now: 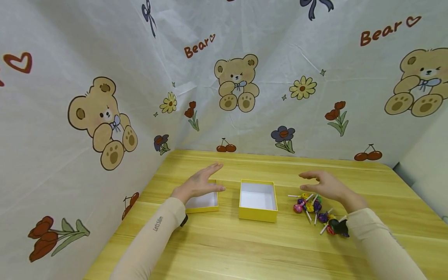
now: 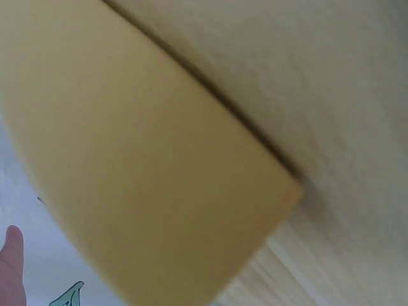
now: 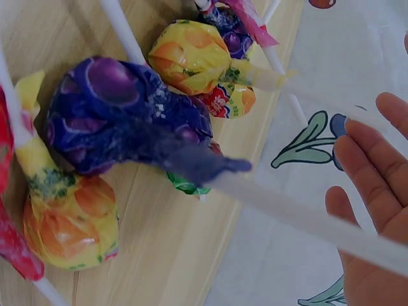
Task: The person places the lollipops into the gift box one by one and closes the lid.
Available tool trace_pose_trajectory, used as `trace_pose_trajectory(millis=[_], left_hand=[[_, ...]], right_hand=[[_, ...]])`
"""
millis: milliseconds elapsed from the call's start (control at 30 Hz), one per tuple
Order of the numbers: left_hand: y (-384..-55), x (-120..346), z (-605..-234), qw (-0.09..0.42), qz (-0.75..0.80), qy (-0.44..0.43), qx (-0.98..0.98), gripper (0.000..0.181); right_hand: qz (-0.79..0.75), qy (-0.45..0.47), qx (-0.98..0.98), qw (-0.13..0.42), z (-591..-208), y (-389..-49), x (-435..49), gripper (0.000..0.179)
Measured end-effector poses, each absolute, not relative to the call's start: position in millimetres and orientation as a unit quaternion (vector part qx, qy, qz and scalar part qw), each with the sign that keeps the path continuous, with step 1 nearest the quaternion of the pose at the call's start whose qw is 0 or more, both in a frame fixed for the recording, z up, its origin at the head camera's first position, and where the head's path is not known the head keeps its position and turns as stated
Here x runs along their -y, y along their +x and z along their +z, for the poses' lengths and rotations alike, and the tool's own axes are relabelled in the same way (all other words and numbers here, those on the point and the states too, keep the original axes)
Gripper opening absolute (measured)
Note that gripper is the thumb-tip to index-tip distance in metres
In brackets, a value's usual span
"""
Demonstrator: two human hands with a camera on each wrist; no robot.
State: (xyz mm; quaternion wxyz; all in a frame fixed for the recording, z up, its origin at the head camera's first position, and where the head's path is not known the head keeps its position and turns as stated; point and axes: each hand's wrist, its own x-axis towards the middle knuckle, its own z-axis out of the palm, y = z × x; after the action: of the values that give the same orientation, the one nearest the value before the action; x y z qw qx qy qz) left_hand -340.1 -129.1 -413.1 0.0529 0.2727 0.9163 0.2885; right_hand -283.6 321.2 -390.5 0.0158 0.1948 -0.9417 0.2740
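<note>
The left hand [image 1: 199, 182] is positioned above a shallow yellow open-topped box with a white interior [image 1: 203, 210]. Its fingers extend forward, with the thumb set well apart from them; nothing is held. Contact between this hand and the shallow box cannot be confirmed.

The right hand [image 1: 330, 188] is positioned above a loose pile of wrapped lollipops with white sticks [image 1: 309, 207]. Its fingers are slightly bent and the thumb is spaced from them, leaving a clear gap; nothing is gripped. In the right wrist view, a stick from a purple-wrapped lollipop [image 3: 95, 118] crosses in front of the palm.

A deeper yellow square box with a white interior [image 1: 258, 215] stands between the two hands, apart from both. All items rest on a light wood-grain table [image 1: 224, 252].
</note>
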Motion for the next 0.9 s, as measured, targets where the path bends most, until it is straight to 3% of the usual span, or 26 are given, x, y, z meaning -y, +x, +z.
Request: trace_pose_trajectory(millis=[367, 900], left_hand=[[-338, 125, -414, 0.045, 0.27, 0.283, -0.919, 0.092], [-332, 112, -412, 0.051, 0.276, 0.3, -0.912, 0.091]], right_hand=[[0.305, 0.208, 0.929, 0.007, -397, -280, -312, 0.041], [0.364, 0.178, 0.913, -0.055, -411, -279, -309, 0.034]])
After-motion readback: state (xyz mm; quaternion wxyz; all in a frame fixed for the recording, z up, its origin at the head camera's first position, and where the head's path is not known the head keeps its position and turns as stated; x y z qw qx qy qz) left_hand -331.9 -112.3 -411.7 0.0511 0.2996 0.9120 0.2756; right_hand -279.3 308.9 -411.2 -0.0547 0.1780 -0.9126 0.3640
